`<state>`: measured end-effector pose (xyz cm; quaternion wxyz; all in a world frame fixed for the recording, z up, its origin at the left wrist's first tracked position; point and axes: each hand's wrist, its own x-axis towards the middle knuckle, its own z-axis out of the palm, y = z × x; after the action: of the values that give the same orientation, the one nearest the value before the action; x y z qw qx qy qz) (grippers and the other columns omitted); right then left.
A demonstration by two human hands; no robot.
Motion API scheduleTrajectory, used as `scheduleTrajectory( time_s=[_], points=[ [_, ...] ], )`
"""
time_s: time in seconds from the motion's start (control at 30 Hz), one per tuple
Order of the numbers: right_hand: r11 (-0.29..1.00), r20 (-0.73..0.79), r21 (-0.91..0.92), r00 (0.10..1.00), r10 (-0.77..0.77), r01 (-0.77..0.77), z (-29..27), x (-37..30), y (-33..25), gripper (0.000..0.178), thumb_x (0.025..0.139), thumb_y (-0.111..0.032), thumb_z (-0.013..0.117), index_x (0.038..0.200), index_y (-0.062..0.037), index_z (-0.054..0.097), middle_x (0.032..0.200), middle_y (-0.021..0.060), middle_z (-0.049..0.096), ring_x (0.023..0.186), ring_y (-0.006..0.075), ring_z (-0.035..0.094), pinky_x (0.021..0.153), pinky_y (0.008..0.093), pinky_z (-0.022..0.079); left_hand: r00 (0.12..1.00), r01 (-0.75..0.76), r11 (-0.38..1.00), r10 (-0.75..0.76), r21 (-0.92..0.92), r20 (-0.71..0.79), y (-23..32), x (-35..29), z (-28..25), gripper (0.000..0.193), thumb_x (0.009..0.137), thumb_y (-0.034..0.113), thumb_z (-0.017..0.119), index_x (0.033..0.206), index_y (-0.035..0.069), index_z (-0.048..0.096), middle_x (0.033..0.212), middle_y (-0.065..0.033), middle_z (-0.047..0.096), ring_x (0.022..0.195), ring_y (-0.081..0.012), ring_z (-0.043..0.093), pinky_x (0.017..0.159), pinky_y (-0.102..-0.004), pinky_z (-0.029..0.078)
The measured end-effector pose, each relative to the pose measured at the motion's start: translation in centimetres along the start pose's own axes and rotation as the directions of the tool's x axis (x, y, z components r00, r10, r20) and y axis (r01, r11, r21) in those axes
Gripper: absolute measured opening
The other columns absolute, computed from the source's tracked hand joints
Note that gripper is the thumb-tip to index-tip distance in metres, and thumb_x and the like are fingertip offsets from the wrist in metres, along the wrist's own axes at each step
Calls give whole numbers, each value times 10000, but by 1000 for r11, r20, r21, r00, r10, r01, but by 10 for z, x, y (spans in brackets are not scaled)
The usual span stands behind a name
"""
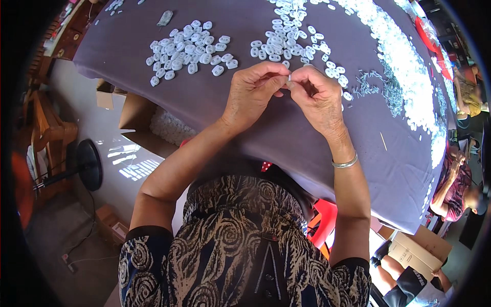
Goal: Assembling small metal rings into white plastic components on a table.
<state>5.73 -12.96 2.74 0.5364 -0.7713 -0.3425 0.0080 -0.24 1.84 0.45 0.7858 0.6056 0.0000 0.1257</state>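
Observation:
My left hand and my right hand meet over the dark table, fingertips pinched together. Between them sits a small white plastic piece, mostly hidden by the fingers. Just beyond my hands spreads a cluster of oval white plastic pieces, each with small holes. Farther left lies a loose pile of the same pieces. To the right of my right hand are tangled small metallic pieces, apparently springs, against a long heap of white parts. A bracelet circles my right wrist.
A dark cloth covers the table; a thin stick lies on it. A small grey object is at the far left. Below the left edge stands a cardboard box of white pieces, near a fan base. Other people sit at the right.

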Motion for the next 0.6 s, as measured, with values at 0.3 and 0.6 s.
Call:
scheduleTrajectory(
  time_s=[0.3,0.6],
  points=[
    [995,-31,-87,999,-44,41,-1,1,-4,140,794,91,603,769,-34,546,670,-64,521,606,-15,469,508,164,387,995,95,995,-94,-20,13,9,-3,6,144,927,51,551,1021,9,652,938,-50,654,806,-106,623,698,-244,544],
    [999,-14,34,999,41,-40,-6,4,-4,119,823,51,648,835,-19,552,693,-41,538,629,5,515,547,168,437,1000,22,998,-22,-66,9,3,-1,3,146,931,63,552,1054,20,619,922,-57,651,830,-138,656,676,-252,550]
  ],
)
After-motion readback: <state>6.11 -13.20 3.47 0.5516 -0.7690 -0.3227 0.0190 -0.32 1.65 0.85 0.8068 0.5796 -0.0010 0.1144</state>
